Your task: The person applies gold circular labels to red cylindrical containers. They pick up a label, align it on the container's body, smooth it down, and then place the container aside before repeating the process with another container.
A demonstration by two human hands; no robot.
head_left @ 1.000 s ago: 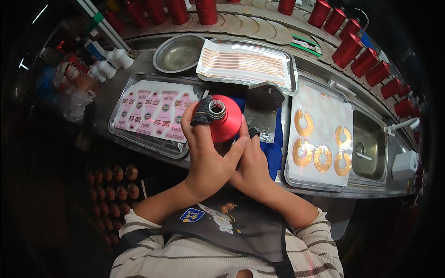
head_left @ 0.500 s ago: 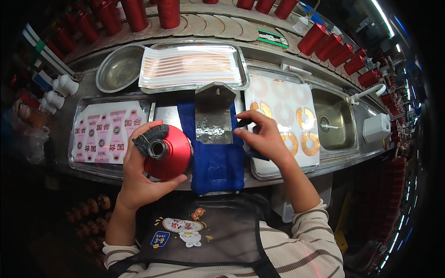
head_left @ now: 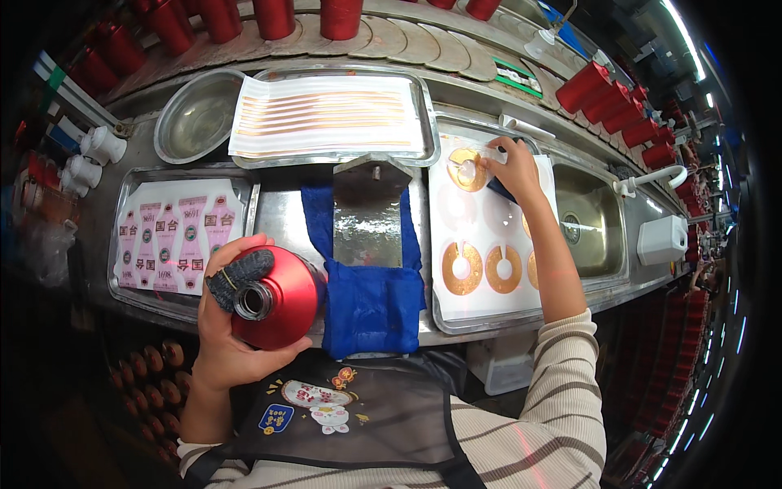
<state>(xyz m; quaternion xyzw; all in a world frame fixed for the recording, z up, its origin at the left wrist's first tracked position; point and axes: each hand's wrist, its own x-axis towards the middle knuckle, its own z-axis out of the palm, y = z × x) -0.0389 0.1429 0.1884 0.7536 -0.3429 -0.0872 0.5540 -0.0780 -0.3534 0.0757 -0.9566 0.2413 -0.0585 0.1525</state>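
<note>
At the near edge of the steel tabletop (head_left: 277,216), a red bottle (head_left: 281,297) was held in the left hand (head_left: 224,334), fingers wrapped about its body, long axis roughly level and open neck turned toward the person. Well apart to the right, the right hand (head_left: 513,167) was stretched to the far end of a white sheet (head_left: 489,236), fingertips pinched on a gold ring label (head_left: 467,169), the nearer hand to it. Against half a second earlier, the right hand was found farther along the sheet; the bottle was little moved.
</note>
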